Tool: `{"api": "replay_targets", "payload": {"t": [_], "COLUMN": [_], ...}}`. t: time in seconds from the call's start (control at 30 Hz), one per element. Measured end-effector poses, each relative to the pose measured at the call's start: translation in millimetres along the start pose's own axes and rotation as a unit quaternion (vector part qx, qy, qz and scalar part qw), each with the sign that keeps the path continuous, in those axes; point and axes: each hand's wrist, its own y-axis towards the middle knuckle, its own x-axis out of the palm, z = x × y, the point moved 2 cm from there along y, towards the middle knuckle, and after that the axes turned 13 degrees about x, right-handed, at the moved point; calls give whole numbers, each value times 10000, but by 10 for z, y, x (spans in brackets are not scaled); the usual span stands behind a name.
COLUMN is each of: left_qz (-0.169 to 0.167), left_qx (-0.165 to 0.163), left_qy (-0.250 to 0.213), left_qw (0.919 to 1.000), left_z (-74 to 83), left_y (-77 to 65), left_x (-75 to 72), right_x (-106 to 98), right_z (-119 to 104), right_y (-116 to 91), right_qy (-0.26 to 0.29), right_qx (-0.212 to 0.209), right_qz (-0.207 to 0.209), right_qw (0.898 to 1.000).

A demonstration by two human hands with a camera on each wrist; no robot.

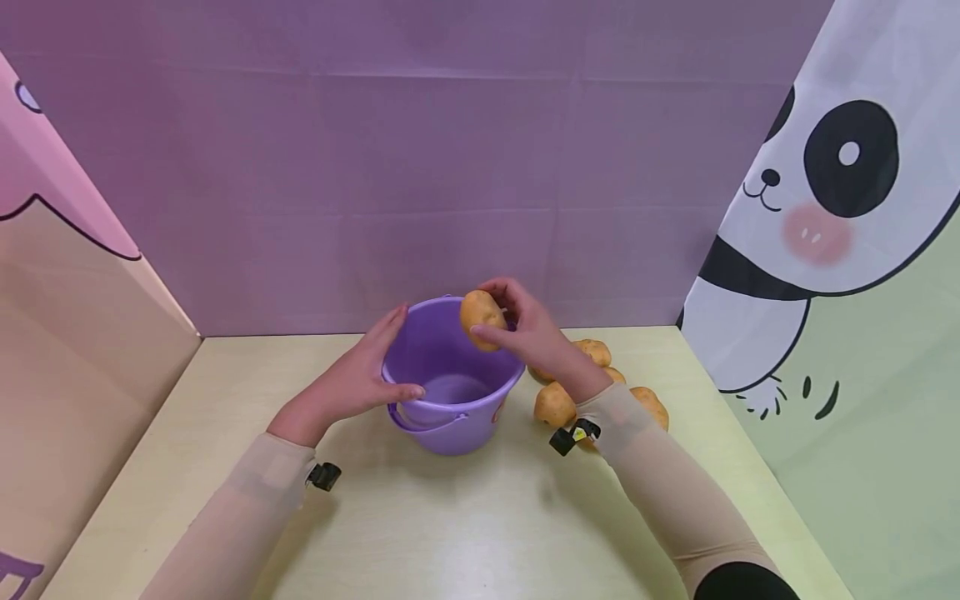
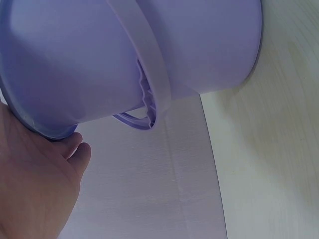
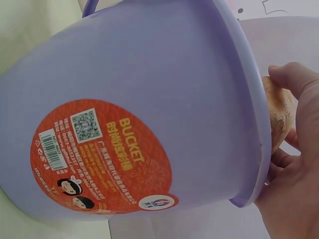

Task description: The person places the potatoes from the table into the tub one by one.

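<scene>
A purple bucket (image 1: 457, 425) with its handle hanging at the front stands on the table. My left hand (image 1: 363, 375) holds its left rim, the thumb over the near edge and the fingers along the far side. In the left wrist view, fingertips (image 2: 79, 154) show right at the rim. My right hand (image 1: 528, 329) grips a potato (image 1: 480, 317) over the bucket's right rim, thumb below and fingers behind it. The right wrist view shows that potato (image 3: 278, 112) partly hidden by the rim, beside a red label (image 3: 99, 159) on the bucket's wall. Only purple shows inside the bucket.
Several potatoes (image 1: 555, 406) lie on the table right of the bucket, some hidden under my right forearm. The pale table (image 1: 450, 533) ends at a purple backdrop (image 1: 450, 167). Printed panels stand at both sides, with a panda (image 1: 847, 250) on the right one.
</scene>
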Motion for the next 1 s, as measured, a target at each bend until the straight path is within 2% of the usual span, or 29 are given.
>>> {"api": "replay_targets", "payload": {"t": [0.47, 0.73, 1.0], "left_qz": [-3, 14, -8], "left_qx": [1, 12, -16], "left_qy": [11, -14, -16], "left_qw": [10000, 10000, 10000], "left_z": [4, -4, 8], "left_y": [-6, -6, -3], "left_x": [5, 14, 3], "right_x": [44, 43, 25], "right_z": [-13, -3, 19], "right_y": [20, 44, 45], "right_qy": [-15, -167, -282], "right_qx": [36, -368, -456], "right_qz": [-13, -144, -195], "right_qw": [10000, 9991, 9984]}}
